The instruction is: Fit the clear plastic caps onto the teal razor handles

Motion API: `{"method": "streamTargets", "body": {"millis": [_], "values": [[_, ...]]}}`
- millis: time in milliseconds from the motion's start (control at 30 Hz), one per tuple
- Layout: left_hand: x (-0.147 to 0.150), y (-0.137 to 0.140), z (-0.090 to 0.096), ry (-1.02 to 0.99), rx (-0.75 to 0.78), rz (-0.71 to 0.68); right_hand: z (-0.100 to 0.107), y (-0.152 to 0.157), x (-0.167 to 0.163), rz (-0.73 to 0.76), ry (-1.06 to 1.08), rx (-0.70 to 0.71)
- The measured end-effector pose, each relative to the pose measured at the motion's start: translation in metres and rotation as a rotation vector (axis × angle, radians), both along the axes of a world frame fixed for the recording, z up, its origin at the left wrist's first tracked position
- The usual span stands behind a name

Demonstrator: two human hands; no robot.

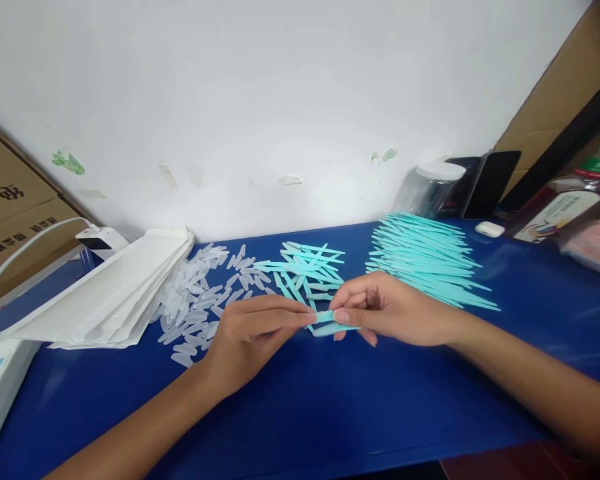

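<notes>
In front of me my right hand (pixel 375 310) is closed around a slim turquoise plastic stick (pixel 325 317). The fingertips of my left hand (pixel 263 333) pinch the stick's other end; whether a cap sits between them is hidden. A second turquoise stick with a whitish translucent sleeve (pixel 329 329) lies just under my right fingers, and I cannot tell whether it is held too. Beyond my hands is a loose pile of turquoise sticks (pixel 313 262), some with translucent ends. Small translucent caps (pixel 193 300) are scattered to the left. A larger heap of turquoise sticks (pixel 425 260) is behind my right hand.
White paper sleeves (pixel 125 287) lie stacked at left beside a white device with a cable (pixel 101 241). A clear jar with a white lid (pixel 435 187), a phone (pixel 491 183), a white earbud case (pixel 489 229) and a bottle (pixel 555 210) stand back right on the blue table (pixel 300 413).
</notes>
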State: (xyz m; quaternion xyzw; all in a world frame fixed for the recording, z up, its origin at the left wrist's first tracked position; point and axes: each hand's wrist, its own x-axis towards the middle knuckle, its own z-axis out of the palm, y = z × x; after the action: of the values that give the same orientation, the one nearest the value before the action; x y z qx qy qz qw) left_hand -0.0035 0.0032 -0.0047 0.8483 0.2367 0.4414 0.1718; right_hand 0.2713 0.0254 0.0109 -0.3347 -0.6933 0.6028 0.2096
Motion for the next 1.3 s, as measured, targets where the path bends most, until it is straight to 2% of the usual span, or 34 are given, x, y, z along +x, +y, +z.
{"method": "streamTargets", "body": {"millis": [167,500,633,700,767,867,933,1067,1133,1233,1300], "values": [[-0.001,-0.001,-0.006,0.05,0.047,-0.048,-0.003,-0.005,-0.002,0.035,0.014,-0.056],[0.002,0.001,-0.001,0.071,0.086,-0.096,-0.003,-0.006,-0.009,0.069,0.033,-0.095],[0.004,0.0,-0.005,0.071,0.12,-0.062,-0.002,-0.008,-0.009,0.08,0.022,-0.063],[0.004,0.0,-0.004,0.062,0.171,0.027,-0.001,-0.007,-0.007,0.057,0.011,-0.04],[0.002,0.001,-0.001,0.066,0.209,0.201,0.0,-0.003,-0.004,-0.012,-0.012,0.008],[-0.012,0.012,0.003,0.108,0.169,0.497,0.0,0.008,0.003,-0.205,-0.083,0.176],[-0.026,0.024,0.003,0.198,0.145,0.575,-0.001,0.018,0.004,-0.316,-0.128,0.294],[-0.049,0.044,-0.005,0.42,0.056,0.52,-0.004,0.039,-0.005,-0.368,-0.218,0.442],[-0.053,0.048,-0.009,0.495,0.002,0.431,-0.006,0.049,-0.013,-0.355,-0.274,0.512],[-0.052,0.047,-0.009,0.535,-0.049,0.279,-0.007,0.058,-0.023,-0.324,-0.333,0.607],[-0.05,0.044,-0.008,0.54,-0.059,0.236,-0.005,0.058,-0.026,-0.333,-0.365,0.707]]}}
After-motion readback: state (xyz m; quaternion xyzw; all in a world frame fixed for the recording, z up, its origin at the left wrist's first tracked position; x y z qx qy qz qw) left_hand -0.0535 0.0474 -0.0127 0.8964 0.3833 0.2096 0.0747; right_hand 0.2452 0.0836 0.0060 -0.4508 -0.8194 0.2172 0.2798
